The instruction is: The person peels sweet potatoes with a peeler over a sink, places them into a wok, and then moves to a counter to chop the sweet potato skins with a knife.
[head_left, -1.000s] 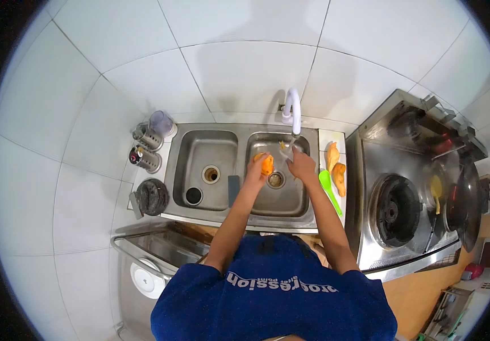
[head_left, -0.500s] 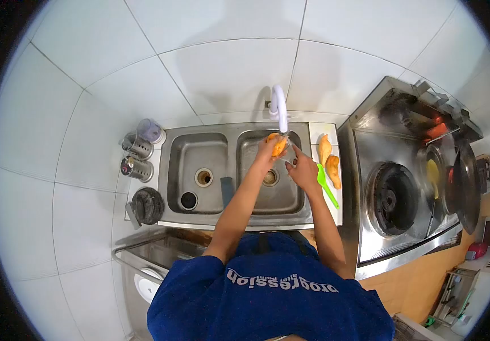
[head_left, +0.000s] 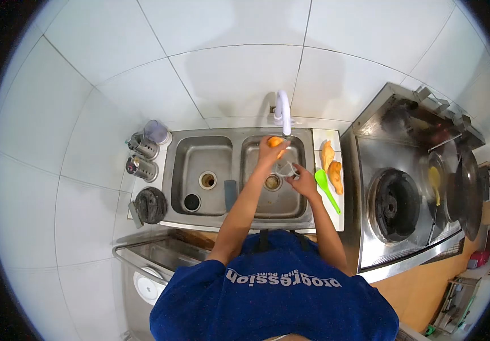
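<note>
My left hand (head_left: 267,152) is closed around an orange piece that looks like peeled sweet potato (head_left: 275,141), just below the spout of the white faucet (head_left: 283,111). My right hand (head_left: 303,182) is lower and to the right, over the right sink basin (head_left: 254,206). Its fingers grip the edge of a small clear container, possibly a cup (head_left: 286,167), which is between both hands. Two similar orange-yellow pieces (head_left: 334,177) lie on the white counter right of the sink, beside a bright green spoon (head_left: 327,190).
A grey block (head_left: 231,194) leans at the divider by the left basin (head_left: 201,146). Metal utensil holders (head_left: 141,167) and a dark round item (head_left: 151,205) stand at the left. To the right is a stove with a black burner (head_left: 391,203) and a large pan (head_left: 470,196).
My right hand has moved slightly down, its pointing index finger now bent in at the clear container. The container shows lower, and my left hand still holds the orange piece under the faucet.
</note>
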`<state>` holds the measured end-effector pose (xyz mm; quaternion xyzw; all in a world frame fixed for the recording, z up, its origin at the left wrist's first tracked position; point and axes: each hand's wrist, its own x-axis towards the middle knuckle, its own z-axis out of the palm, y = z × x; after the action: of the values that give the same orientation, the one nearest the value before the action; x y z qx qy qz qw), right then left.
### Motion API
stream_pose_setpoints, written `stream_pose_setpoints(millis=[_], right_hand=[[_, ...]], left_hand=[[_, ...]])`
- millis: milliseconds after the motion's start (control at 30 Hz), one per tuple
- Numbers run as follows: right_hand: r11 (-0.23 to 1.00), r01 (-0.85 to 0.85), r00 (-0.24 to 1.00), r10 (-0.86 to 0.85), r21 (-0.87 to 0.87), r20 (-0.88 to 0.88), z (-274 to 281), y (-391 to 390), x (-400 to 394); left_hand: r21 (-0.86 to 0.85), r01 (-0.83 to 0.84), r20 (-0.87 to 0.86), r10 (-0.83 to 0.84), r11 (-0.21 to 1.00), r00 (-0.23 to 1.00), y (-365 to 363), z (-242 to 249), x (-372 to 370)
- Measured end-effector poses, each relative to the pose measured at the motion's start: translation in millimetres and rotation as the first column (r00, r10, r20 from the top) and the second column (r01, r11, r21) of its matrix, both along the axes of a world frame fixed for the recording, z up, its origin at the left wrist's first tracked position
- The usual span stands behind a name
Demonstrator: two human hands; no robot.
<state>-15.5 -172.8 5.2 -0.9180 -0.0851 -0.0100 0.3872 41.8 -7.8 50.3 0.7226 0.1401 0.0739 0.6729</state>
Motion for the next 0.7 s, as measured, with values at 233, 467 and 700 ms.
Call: stream_pose_setpoints(millis=[233,467,700], right_hand=[[0.857,0.157,0.826,0.159,0.491,-0.541,3,-5,-24],[0.789,0.335,0.833,0.007,0.515,-0.553,18,0,-3],[0.916,0.179,0.984,-0.17,0.358,-0.058,-24,12,7]], left_hand=[[-0.907,0.001,-0.194,-0.421,0.422,0.886,-21,-36,47],[-0.986,-0.123,-0.087,-0.287,-0.111,0.954,-14,-63,47],[-0.965,-0.255,-0.254,0.032,0.061,0.967,-23,-16,50]])
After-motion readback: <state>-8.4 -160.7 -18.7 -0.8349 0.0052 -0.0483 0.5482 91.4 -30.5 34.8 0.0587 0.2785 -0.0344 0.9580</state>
